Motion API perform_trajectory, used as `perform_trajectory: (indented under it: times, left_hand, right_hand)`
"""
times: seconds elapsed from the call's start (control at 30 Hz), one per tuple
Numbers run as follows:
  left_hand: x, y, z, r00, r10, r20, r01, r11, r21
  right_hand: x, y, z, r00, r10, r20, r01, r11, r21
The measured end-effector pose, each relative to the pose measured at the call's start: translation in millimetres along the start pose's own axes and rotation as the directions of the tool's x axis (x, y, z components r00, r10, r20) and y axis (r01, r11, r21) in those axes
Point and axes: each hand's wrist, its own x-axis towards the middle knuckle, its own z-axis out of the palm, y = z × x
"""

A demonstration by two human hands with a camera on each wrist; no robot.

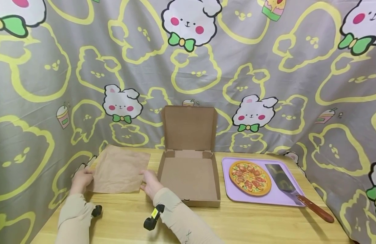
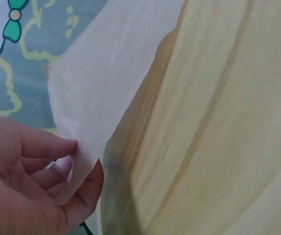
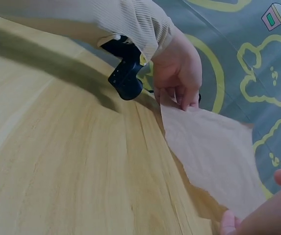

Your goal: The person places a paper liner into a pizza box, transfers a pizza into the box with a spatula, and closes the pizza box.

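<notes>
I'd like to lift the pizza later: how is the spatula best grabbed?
Grip the spatula around its wooden handle, likely best with the right hand from the near right. The handle juts past the near-right corner of the purple tray, while the flat blade lies over it.

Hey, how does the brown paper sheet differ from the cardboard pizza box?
The paper sheet is thin and wrinkled; the pizza box has upright walls. The left hand pinches the paper sheet; the pizza box rests on the table with its lid raised. Both are brown.
</notes>
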Motion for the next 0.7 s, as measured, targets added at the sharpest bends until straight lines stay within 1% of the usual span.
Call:
perform_trajectory:
  times: [0.07, 0.2, 0.37, 0.5, 0.63, 0.7]
  left_hand:
    - [-1.5, -1.6, 0.9, 1.0, -0.01, -0.025, 0.009, 0.999, -0.045]
    - [-5.2, -2.8, -0.1, 0.999, -0.015, -0.045, 0.01, 0.993, -0.117]
    - [-11.8, -3.3, -3.6, 0.999, -0.01, -0.032, 0.005, 0.989, -0.147]
    - [-16.7, -3.1, -4.8, 0.999, -0.014, -0.035, 0.008, 0.984, -0.18]
    - [-21.3, 0.7, -7.2, 0.999, -0.019, -0.034, 0.013, 0.983, -0.182]
    - [-23.4, 4.0, -8.8, 0.999, -0.017, -0.04, 0.01, 0.985, -0.174]
  right_hand:
    - [1.0, 0.9, -0.2, 1.0, -0.01, -0.011, 0.01, 1.0, -0.012]
    - [2.2, 2.0, -0.4, 1.0, -0.028, -0.008, 0.028, 0.999, -0.022]
    - [-0.4, 0.1, -0.5, 0.999, -0.048, 0.023, 0.049, 0.998, -0.048]
    - [-2.4, -4.0, -1.4, 0.997, -0.061, 0.053, 0.064, 0.996, -0.062]
    - [-0.8, -8.9, -4.5, 0.994, -0.075, 0.08, 0.079, 0.996, -0.046]
    - [0.5, -12.3, -6.8, 0.993, -0.081, 0.08, 0.084, 0.996, -0.031]
